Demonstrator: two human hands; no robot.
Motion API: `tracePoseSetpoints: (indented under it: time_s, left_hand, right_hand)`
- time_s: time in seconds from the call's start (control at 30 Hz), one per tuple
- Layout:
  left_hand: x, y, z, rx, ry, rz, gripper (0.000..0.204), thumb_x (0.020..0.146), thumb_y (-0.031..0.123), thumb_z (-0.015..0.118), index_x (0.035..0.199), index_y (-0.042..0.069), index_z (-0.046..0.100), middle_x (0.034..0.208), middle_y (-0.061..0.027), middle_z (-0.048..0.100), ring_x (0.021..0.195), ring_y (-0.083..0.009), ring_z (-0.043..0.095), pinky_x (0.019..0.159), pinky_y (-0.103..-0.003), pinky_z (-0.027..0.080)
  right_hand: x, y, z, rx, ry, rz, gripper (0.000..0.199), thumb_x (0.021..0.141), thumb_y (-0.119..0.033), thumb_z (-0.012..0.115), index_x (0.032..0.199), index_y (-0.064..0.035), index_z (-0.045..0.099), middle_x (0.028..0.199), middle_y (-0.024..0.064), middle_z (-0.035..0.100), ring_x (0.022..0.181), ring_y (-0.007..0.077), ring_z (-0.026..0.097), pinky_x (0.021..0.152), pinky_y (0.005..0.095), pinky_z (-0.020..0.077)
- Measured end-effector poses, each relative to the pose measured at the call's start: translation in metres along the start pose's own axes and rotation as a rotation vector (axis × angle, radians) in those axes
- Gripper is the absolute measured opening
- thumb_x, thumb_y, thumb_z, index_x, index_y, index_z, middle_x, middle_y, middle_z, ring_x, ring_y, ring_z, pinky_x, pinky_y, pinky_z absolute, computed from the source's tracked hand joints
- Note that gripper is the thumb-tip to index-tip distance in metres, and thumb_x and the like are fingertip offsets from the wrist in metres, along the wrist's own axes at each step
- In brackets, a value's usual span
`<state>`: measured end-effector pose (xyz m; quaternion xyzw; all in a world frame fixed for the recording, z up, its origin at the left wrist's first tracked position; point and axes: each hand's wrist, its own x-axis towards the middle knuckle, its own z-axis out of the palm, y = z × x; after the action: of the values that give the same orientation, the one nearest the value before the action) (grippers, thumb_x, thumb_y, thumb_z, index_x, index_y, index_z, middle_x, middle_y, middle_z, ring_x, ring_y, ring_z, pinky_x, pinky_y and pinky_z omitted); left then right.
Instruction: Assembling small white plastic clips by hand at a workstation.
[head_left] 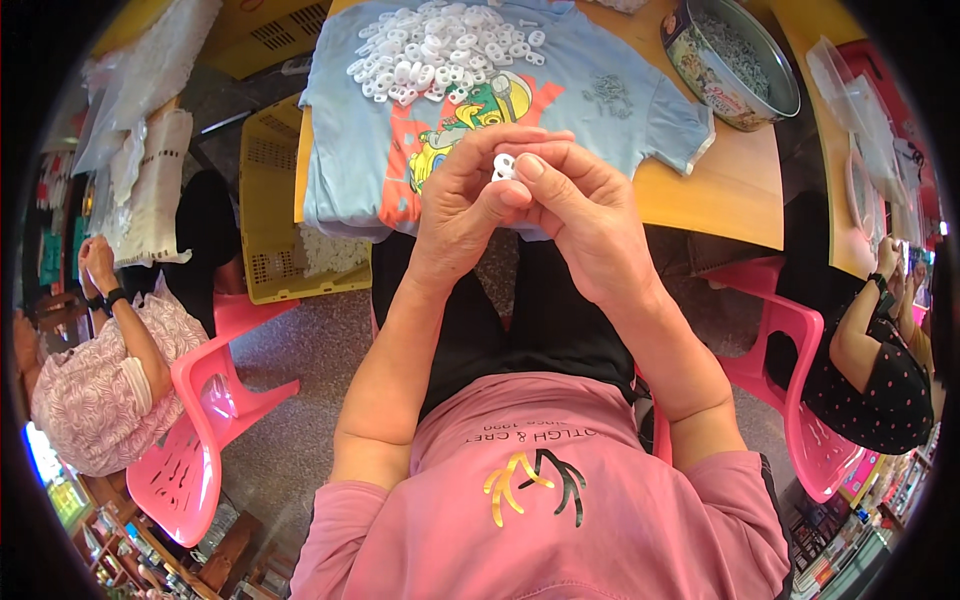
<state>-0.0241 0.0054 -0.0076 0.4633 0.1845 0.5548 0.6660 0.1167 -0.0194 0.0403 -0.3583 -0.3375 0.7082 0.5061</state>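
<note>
Between my two hands is a small white plastic piece with round holes [505, 167], held up over the near edge of the table. My left hand [468, 195] pinches it from the left with thumb and curled fingers. From the right, my right hand [580, 200] presses its thumb beside the same piece, its fingers closed behind. The fingertips of both hands meet at the top. Beyond them, a pile of similar white plastic pieces [430, 45] lies on a light blue T-shirt [345, 150] spread over the table. Several small grey metal screws [608, 95] lie on the shirt's right part.
A round tin [735, 70] full of small metal screws stands at the table's [720, 205] far right. A yellow plastic crate [270, 200] is at the left below the tabletop. People on pink chairs sit at left [120, 370] and right [870, 370].
</note>
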Motion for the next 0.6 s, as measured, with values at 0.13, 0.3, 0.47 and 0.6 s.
tracePoseSetpoints:
  time_s: [0.13,0.3,0.47,0.6]
  left_hand:
    - [-0.0007,0.0016,-0.0001,0.020,-0.004,-0.008,0.038,0.091,0.016,0.069,0.124,0.001,0.057,0.124,-0.0150,0.063,0.111,-0.0170,0.059,0.093,-0.030,0.050]
    - [-0.0004,0.0011,0.0008,0.048,-0.016,0.048,0.035,0.090,0.010,0.068,0.122,0.001,0.059,0.124,-0.0162,0.063,0.111,-0.0170,0.059,0.091,-0.029,0.051]
    - [-0.0024,0.0031,0.0028,0.024,0.028,0.029,0.034,0.090,0.011,0.068,0.122,0.001,0.060,0.122,-0.0170,0.065,0.112,-0.0184,0.060,0.094,-0.030,0.049]
    - [0.0016,-0.0011,0.0027,0.104,0.010,0.122,0.041,0.091,0.013,0.069,0.128,0.001,0.055,0.127,-0.0172,0.061,0.116,-0.0191,0.058,0.097,-0.031,0.048]
  right_hand:
    - [-0.0010,0.0038,-0.0027,0.005,-0.008,-0.046,0.019,0.098,-0.014,0.060,0.110,0.0013,0.064,0.100,0.0045,0.064,0.091,0.0122,0.062,0.084,0.0314,0.0546]
    - [-0.0016,0.0032,-0.0028,-0.009,0.002,-0.053,0.017,0.097,-0.013,0.061,0.106,-0.0002,0.065,0.100,0.0018,0.064,0.093,0.0105,0.060,0.085,0.0302,0.0536]
    - [-0.0015,0.0002,-0.0046,-0.031,-0.050,-0.052,0.015,0.097,-0.013,0.062,0.105,-0.0013,0.066,0.103,0.0013,0.064,0.096,0.0095,0.060,0.079,0.0263,0.0514]
    - [0.0043,-0.0040,0.0026,-0.003,-0.030,-0.021,0.016,0.097,-0.013,0.062,0.106,-0.0009,0.066,0.101,0.0024,0.065,0.091,0.0096,0.062,0.077,0.0248,0.0506]
